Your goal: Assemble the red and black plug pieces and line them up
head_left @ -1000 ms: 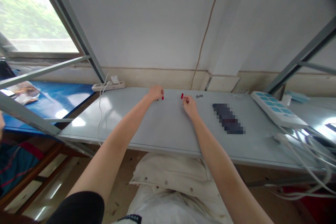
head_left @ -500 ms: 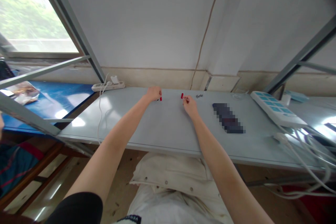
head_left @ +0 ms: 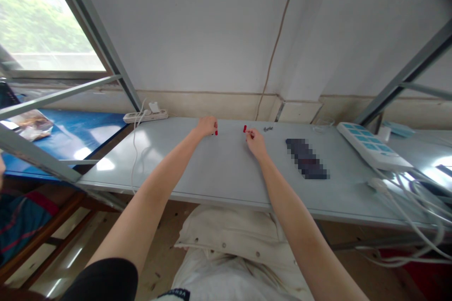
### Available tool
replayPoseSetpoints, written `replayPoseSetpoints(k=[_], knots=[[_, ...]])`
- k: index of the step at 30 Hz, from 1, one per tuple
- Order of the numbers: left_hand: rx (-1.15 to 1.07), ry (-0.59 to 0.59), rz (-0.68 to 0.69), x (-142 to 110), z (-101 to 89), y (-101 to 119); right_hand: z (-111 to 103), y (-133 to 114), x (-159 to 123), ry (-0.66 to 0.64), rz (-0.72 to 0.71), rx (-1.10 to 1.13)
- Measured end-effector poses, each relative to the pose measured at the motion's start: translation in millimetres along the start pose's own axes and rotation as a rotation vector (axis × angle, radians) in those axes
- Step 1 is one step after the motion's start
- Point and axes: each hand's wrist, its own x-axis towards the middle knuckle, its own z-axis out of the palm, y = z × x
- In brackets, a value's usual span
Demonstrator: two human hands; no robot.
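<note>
Closest to me, cream-coloured cloth with small round studs (head_left: 229, 233) lies in soft folds over the person's lap, beside a matte black sleeve (head_left: 106, 280) on the left arm. Beyond the edge of the smooth, pale grey, faintly glossy tabletop (head_left: 226, 164), a dark, oblong, pixel-blurred thing (head_left: 307, 159) lies on the right. The right hand (head_left: 255, 141) has kept its place from a second ago, fingers bent inward, one fingertip at or just beside a small red block-like piece (head_left: 245, 128); I can't tell whether it pinches anything. The left hand (head_left: 207, 126) has shifted slightly leftward since then, and the other small red upright piece (head_left: 216, 132) under its fingertips has gone with it. Those fingers are curled close, though whether they truly pinch the piece is too small to see. Right of the right hand sits a little grey, knobbly, metallic-looking cluster (head_left: 268, 129). At the back left, a long white plastic power strip (head_left: 160, 114) lies near the smooth grey-white wall (head_left: 197, 23), down which a thin tan cord (head_left: 280, 33) runs.
</note>
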Motion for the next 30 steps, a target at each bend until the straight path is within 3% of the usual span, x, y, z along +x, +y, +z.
replayPoseSetpoints(k=[9, 15, 21, 25, 30], knots=[[0.023, -0.045, -0.022, -1, -5.9, 2, 0, -1, 0, -0.008, -0.004, -0.021], [-0.194, 0.124, 0.18, 5, -9.8, 18, -3, -2, 0, 0.051, 0.02, -0.056], [-0.329, 0.084, 0.356, 14, 28.2, 44, -9, -2, 1, 0.174, 0.058, -0.142], [-0.372, 0.128, 0.313, 12, 59.8, 59, -12, -2, 2, 0.228, 0.099, -0.165], [-0.294, 0.139, 0.245, 6, 82.7, 76, -15, -3, 4, 0.227, 0.135, -0.2]])
